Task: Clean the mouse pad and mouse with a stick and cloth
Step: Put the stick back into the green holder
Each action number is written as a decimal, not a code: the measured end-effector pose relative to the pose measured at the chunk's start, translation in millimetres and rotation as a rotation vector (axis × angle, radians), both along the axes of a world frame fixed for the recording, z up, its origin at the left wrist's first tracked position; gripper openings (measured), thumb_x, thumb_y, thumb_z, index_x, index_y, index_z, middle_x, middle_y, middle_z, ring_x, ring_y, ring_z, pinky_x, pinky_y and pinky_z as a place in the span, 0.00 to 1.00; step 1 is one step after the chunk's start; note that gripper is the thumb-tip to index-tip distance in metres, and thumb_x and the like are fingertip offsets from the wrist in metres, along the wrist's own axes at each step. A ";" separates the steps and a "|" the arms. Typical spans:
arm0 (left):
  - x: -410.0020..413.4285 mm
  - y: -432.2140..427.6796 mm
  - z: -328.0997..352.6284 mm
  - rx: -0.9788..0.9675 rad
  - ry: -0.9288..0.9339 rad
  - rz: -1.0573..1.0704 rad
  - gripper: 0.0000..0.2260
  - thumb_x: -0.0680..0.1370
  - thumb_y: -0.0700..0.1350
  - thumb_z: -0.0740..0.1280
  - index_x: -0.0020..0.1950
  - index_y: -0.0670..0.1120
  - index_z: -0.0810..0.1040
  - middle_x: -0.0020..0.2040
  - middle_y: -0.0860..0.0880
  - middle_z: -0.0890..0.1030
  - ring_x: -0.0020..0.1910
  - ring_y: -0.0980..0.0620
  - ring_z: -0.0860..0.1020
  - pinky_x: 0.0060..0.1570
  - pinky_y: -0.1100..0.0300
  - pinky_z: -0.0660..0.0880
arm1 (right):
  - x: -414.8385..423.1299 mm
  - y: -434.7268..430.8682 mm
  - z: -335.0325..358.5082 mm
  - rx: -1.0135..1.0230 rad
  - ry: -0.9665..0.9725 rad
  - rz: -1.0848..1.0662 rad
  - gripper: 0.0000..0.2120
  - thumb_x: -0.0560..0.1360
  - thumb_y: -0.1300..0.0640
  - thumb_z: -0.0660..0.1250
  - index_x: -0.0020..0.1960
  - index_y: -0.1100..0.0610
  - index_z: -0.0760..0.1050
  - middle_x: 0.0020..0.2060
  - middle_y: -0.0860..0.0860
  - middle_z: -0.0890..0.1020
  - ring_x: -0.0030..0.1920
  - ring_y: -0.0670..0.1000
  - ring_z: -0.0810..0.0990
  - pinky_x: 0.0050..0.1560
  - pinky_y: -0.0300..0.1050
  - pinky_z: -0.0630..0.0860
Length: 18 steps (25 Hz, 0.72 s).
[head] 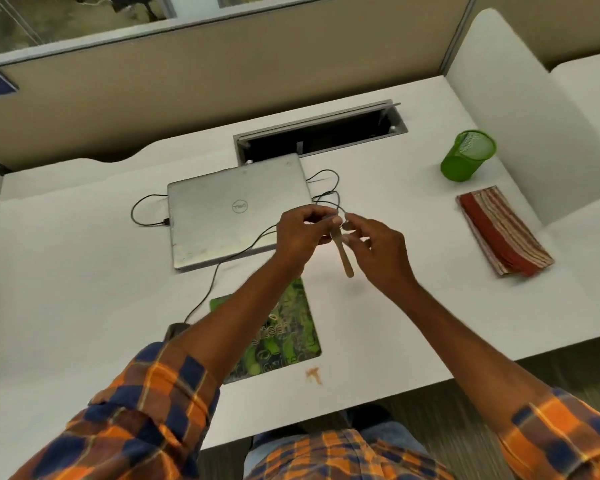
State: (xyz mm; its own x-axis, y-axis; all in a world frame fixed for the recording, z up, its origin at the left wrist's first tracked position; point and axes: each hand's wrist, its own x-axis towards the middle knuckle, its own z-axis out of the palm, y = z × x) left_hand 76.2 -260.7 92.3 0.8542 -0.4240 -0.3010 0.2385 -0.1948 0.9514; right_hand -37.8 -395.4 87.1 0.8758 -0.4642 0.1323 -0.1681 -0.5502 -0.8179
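Where the white table (66, 271) begins on the left, a thin black cable (136, 209) loops round to the side of a closed silver laptop (222, 216). Nearer the person, a dark mouse (175, 330) lies just beside the left edge of the green mouse pad (298, 327); the left forearm in a rolled orange and blue check sleeve crosses over both and hides part of each. The mouse's lead runs up toward the laptop.

Above the table, in front of the laptop's right corner, the left hand (300, 233) is raised with its fingers curled and clamped on the upper end of a flat wooden stick (344, 256). The stick hangs down and slightly rightward, clear of the table. An orange smear (314, 375) marks the table just beyond the pad's near right corner. The right hand (378, 251) meets the stick from the other side, its fingers bent in and pinching it near the middle.

Further right stands a green mesh pen cup (468, 155), upright. Near it lies the folded red striped cloth (503, 230), flat on the table and well apart from both hands.
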 end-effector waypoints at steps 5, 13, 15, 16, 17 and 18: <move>-2.4 -107.3 9.5 0.002 -0.142 -0.059 0.05 0.76 0.41 0.78 0.51 0.45 0.89 0.42 0.48 0.88 0.44 0.49 0.87 0.45 0.57 0.85 | 7.2 -97.0 20.0 0.077 0.000 -0.099 0.10 0.78 0.59 0.73 0.58 0.50 0.86 0.49 0.43 0.88 0.49 0.43 0.84 0.47 0.37 0.81; 10.6 -249.5 28.3 -0.068 -0.281 -0.119 0.06 0.76 0.36 0.76 0.51 0.42 0.89 0.43 0.49 0.89 0.46 0.49 0.88 0.50 0.52 0.86 | 17.1 -237.4 32.0 -0.071 -0.100 -0.219 0.06 0.77 0.56 0.75 0.53 0.55 0.87 0.46 0.47 0.88 0.46 0.45 0.86 0.49 0.37 0.81; 16.8 -278.5 33.5 -0.080 -0.360 -0.121 0.07 0.75 0.34 0.77 0.51 0.41 0.89 0.43 0.49 0.89 0.45 0.52 0.88 0.49 0.54 0.86 | 24.3 -266.8 34.1 -0.090 -0.128 -0.236 0.06 0.76 0.55 0.76 0.52 0.55 0.87 0.45 0.48 0.88 0.45 0.46 0.86 0.49 0.36 0.80; 20.4 -291.5 35.1 -0.080 -0.398 -0.116 0.07 0.74 0.34 0.77 0.51 0.41 0.89 0.44 0.49 0.89 0.45 0.54 0.88 0.50 0.55 0.86 | 28.4 -279.1 36.2 -0.093 -0.131 -0.247 0.06 0.76 0.55 0.76 0.51 0.56 0.87 0.45 0.47 0.88 0.45 0.46 0.86 0.48 0.33 0.79; 24.0 -304.1 36.0 -0.078 -0.431 -0.111 0.08 0.74 0.33 0.77 0.51 0.40 0.89 0.44 0.49 0.89 0.45 0.55 0.88 0.51 0.55 0.86 | 32.7 -290.5 38.2 -0.100 -0.129 -0.259 0.06 0.76 0.55 0.76 0.51 0.55 0.87 0.44 0.47 0.88 0.44 0.46 0.85 0.47 0.31 0.78; 27.8 -315.2 35.9 -0.075 -0.462 -0.107 0.08 0.73 0.33 0.77 0.51 0.40 0.89 0.44 0.49 0.89 0.45 0.56 0.88 0.51 0.54 0.86 | 36.9 -300.5 39.0 -0.104 -0.127 -0.269 0.06 0.76 0.55 0.76 0.51 0.55 0.87 0.44 0.47 0.88 0.44 0.45 0.85 0.47 0.31 0.78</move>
State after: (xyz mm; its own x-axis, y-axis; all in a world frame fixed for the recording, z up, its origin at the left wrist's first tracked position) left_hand 104.0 -576.0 128.2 0.8417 -0.5229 0.1346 -0.2302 -0.1219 0.9655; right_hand -0.9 -695.8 126.1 0.6967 -0.6555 0.2915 -0.2192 -0.5814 -0.7835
